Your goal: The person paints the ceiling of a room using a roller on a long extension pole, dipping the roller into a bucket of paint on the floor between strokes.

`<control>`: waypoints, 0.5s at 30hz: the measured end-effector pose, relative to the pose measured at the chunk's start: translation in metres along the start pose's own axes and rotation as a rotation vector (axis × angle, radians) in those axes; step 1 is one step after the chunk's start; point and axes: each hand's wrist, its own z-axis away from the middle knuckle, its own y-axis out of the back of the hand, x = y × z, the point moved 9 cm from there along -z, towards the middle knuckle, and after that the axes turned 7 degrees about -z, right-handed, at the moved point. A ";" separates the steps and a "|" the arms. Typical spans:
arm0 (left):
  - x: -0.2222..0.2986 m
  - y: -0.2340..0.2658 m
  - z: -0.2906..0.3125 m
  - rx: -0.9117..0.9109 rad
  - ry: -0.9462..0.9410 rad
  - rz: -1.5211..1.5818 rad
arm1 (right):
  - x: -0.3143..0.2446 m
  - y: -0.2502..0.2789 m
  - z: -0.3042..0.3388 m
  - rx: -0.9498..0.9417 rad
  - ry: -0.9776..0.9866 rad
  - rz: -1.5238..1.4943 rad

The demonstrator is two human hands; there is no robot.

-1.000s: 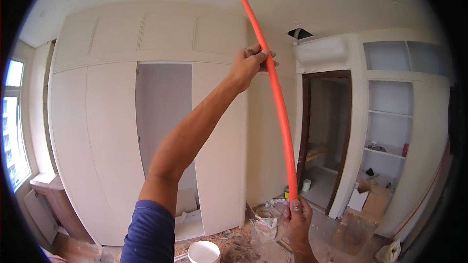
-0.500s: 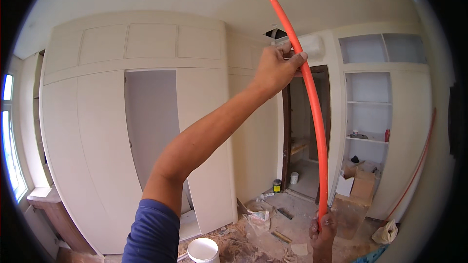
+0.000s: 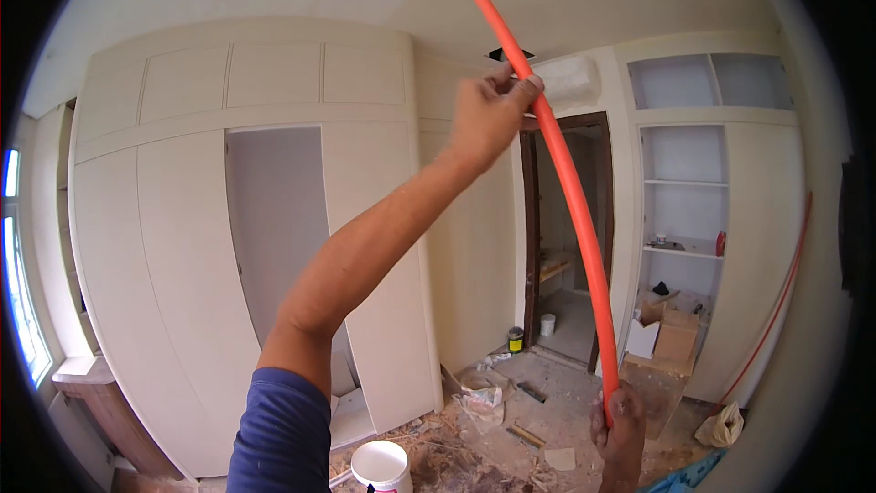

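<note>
A long orange pole (image 3: pixel 577 205) slants across the picture, its upper end running out past the top edge. Around its upper part my left hand (image 3: pixel 491 117) is closed, thumb and fingers pinching it, with the arm raised and stretched out. Lower down, my right hand (image 3: pixel 624 422) grips the pole near its visible bottom end, fingers wrapped round it. What the top of the pole carries or touches is out of view.
A white bucket (image 3: pixel 381 467) stands on the debris-strewn floor (image 3: pixel 465 466). Cream wardrobes (image 3: pixel 182 265) line the left, beside a dark-framed doorway (image 3: pixel 527 219). Open shelves (image 3: pixel 686 184), a cardboard box (image 3: pixel 677 333) and a thin reddish pole (image 3: pixel 776 310) are at the right.
Both hands still hold the pole. Its upper part and my left hand have shifted left and slightly up, while my right hand sits a little farther right, so the pole leans more.
</note>
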 end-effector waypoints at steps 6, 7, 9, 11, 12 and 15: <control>-0.037 0.051 -0.028 0.045 -0.008 -0.009 | 0.008 -0.050 -0.035 -0.085 -0.043 -0.002; -0.042 0.060 -0.032 0.034 0.000 -0.032 | 0.010 -0.059 -0.043 -0.098 -0.040 0.006; -0.050 0.081 -0.037 0.046 0.019 -0.049 | 0.017 -0.074 -0.059 -0.106 -0.041 0.018; -0.058 0.097 -0.036 0.093 0.032 -0.085 | 0.025 -0.097 -0.073 -0.204 -0.062 -0.046; -0.064 0.108 -0.029 0.104 0.038 -0.096 | 0.030 -0.110 -0.080 -0.216 -0.074 -0.047; -0.091 0.124 0.000 0.103 0.079 -0.088 | 0.044 -0.149 -0.098 -0.272 -0.088 -0.067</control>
